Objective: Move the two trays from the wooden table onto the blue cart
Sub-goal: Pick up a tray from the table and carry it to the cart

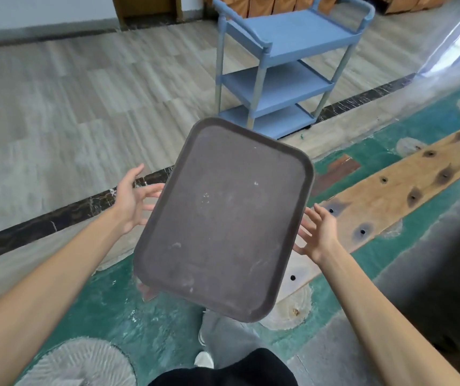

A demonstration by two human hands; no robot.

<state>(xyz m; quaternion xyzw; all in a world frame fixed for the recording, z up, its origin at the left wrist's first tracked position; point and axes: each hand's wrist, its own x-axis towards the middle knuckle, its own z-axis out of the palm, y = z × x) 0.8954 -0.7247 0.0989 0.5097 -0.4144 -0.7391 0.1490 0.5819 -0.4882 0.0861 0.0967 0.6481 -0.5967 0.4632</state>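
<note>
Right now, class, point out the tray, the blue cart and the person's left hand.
tray (223, 218), head view, middle of its dark flat surface.
blue cart (293, 34), head view, bare top shelf.
left hand (134, 199), head view, its open palm.

Tray (223, 218) between hands; cart (287, 65) beyond it.

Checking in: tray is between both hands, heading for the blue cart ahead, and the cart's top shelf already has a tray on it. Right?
Not quite. The head view shows the cart with its top shelf bare, and no tray shows on the lower shelves either. The rest holds: the tray is between the left hand and right hand, fingers spread at its edges, with the cart ahead.
</note>
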